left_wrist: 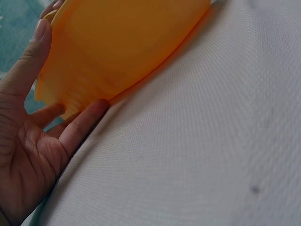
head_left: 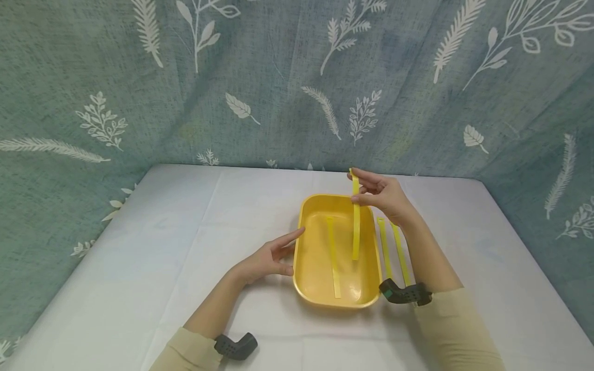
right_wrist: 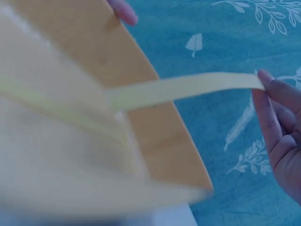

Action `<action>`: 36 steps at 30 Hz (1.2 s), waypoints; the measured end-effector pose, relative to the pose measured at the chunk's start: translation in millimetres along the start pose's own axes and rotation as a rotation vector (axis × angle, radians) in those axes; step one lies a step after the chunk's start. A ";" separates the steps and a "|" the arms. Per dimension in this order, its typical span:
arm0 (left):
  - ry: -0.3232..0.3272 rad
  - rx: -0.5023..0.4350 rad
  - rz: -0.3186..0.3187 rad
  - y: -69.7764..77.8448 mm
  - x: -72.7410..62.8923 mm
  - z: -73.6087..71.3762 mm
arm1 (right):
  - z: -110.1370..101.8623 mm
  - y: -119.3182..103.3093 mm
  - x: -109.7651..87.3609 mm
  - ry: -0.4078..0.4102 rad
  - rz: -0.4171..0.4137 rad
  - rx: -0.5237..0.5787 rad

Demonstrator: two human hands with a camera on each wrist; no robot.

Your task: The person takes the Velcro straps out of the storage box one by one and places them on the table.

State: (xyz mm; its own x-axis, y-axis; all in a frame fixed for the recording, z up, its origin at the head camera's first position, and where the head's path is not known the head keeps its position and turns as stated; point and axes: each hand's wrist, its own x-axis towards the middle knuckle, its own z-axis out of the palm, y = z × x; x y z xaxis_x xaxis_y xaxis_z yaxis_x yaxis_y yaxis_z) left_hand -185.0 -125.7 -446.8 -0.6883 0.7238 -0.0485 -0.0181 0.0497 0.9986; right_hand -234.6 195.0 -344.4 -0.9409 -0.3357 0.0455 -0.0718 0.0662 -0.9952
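Note:
In the head view a yellow oblong tray (head_left: pixel 312 257) stands on the white-covered table. Fingers and thumb of my left hand (head_left: pixel 265 261) touch its left side; the left wrist view shows them against the outer wall (left_wrist: pixel 117 52). My right hand (head_left: pixel 384 198) pinches the upper end of a flat yellow strip (head_left: pixel 356 232), which hangs over the tray's far right part. The right wrist view shows this strip (right_wrist: pixel 188 89) held between thumb and fingertips. Another yellow strip (head_left: pixel 333 263) lies lengthwise on the tray's floor.
Two more yellow strips (head_left: pixel 385 247) lie side by side just right of the tray, partly hidden by the right forearm. A leaf-patterned green-blue cloth (head_left: pixel 278 93) hangs behind the table (head_left: pixel 223 216). Black devices (head_left: pixel 236 347) sit on both wrists.

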 end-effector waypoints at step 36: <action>0.027 0.028 -0.026 2.3 0.7 1.5 | -67.2 14.4 -72.8 0.145 -0.001 -0.228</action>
State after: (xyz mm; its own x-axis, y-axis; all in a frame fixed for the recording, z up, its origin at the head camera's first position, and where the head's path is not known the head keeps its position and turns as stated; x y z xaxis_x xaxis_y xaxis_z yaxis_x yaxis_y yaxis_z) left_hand -184.4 -124.1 -444.6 -0.7074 0.7030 -0.0733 -0.0158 0.0880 0.9960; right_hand -189.4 283.6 -356.3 -0.9771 -0.1991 0.0744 -0.1297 0.2812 -0.9508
